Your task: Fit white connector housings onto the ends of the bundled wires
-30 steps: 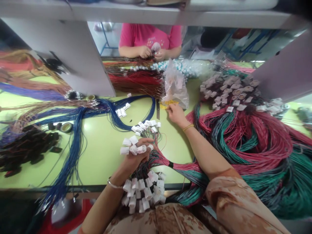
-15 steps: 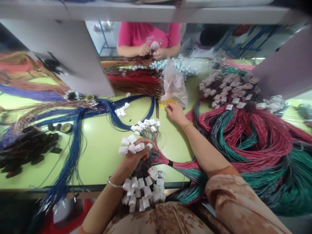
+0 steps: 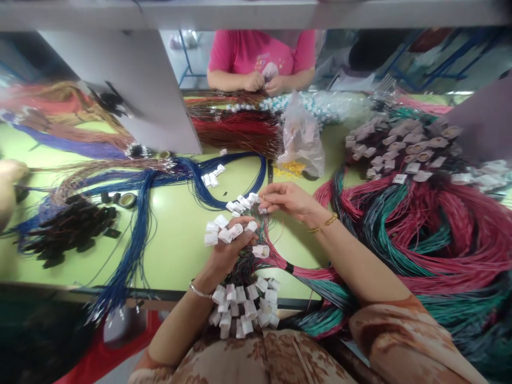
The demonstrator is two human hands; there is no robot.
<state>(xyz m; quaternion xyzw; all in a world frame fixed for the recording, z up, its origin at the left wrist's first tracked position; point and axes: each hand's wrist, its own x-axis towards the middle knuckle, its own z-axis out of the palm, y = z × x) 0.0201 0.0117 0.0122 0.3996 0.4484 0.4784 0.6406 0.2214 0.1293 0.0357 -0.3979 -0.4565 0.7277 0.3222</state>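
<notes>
1. Left hand (image 3: 229,257): closed around a bunch of thin wires (image 3: 242,268), with raised white connectors (image 3: 224,236) fanned above the fingers. Best held firmly but without crushing, to steady the wires and avoid sharp bends.
2. Right hand (image 3: 294,201): fingers narrowed toward a pinch, at the right end of the far connectors (image 3: 241,202). Impossible to tell whether fully closed or gripping a small piece. Rest lightly against the left hand for steadier fingertips.
3. Between the hands, slightly nearer: a single connector (image 3: 261,251), turned away from the others. Handle one at a time, clear of neighbours.
4. Nearer again, at the near edge of the surface (image 3: 180,234): a hanging cluster of white connectors (image 3: 239,295). Leave loose, free of the left forearm, to avoid tugging.
5. To the right: a pink and green bundle (image 3: 318,274), bound by a black band (image 3: 289,268). Allow some slack there.
6. Farther, beyond the right hand: yellow pieces (image 3: 292,169) beside a clear bag (image 3: 303,140). Probably easy to scatter; touch gently.
7. To the left: blue wires (image 3: 141,229), near enough to snag. Steer clear when shifting the left hand.
</notes>
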